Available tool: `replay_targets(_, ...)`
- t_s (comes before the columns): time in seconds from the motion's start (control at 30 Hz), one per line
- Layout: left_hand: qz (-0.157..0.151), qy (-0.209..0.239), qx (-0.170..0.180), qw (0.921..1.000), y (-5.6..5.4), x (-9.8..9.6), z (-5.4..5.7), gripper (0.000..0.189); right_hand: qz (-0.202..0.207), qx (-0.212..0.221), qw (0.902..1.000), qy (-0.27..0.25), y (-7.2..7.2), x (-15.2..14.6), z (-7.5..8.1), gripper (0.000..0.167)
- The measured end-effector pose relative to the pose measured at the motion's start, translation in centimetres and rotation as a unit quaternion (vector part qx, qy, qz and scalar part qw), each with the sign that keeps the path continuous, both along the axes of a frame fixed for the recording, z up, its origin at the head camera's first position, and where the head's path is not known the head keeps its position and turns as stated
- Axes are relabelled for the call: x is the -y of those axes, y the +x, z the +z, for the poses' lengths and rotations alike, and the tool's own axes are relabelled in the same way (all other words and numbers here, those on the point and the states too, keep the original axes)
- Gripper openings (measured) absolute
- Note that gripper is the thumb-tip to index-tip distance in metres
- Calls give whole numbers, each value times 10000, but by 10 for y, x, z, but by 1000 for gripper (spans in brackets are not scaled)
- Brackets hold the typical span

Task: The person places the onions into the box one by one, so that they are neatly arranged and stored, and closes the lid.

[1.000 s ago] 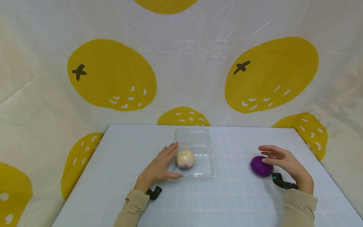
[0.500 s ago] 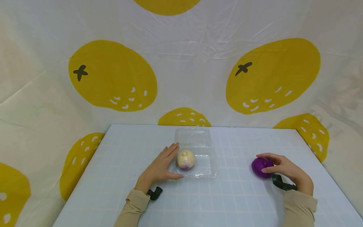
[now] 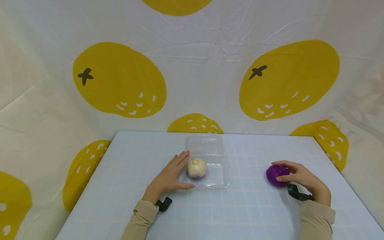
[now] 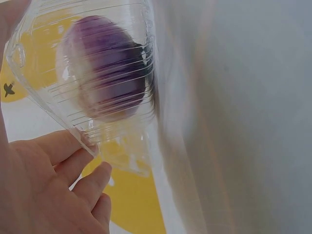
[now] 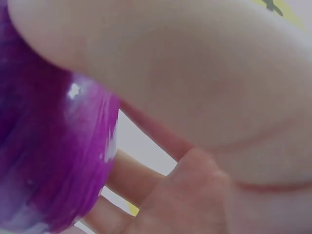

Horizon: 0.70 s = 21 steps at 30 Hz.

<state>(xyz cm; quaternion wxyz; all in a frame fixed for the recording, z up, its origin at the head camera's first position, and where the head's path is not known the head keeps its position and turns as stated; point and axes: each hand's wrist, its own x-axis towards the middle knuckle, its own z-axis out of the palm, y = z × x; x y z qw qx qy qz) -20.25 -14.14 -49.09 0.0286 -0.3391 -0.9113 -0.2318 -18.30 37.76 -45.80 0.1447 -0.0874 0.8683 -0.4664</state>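
In the head view a clear plastic clamshell box (image 3: 216, 171) lies with its lid folded back at the middle of the table. Inside its left part sits a round cream vegetable with purple at the bottom, like a turnip (image 3: 196, 167). My left hand (image 3: 168, 175) rests against the box's left side, fingers and thumb spread fairly straight along it. Off to the right, my right hand (image 3: 306, 180) grips a shiny purple onion (image 3: 274, 175). Its thumb is on the near side and its fingers reach over the far side. The right wrist view shows the streaked onion (image 5: 53, 146) close up.
A pale checked table (image 3: 246, 213) carries these things. Behind it and at both sides hangs a cream cloth (image 3: 204, 76) with large yellow fruit prints. Black wrist cameras sit on both wrists.
My right hand has come down, its fingers closing round the purple onion, which has barely shifted. My left hand and the box stay as they were.
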Motion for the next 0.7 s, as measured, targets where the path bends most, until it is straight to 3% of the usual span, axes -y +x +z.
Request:
replay_targets(0.47,32,-38,24,10000,0,1,-2,115,-160,-308,9986,397,-5,17,6,61)
replay_targets(0.7,-30,83,-68,9999,0,0,-2,114,-148,-402,9985,328,-9,28,5,63)
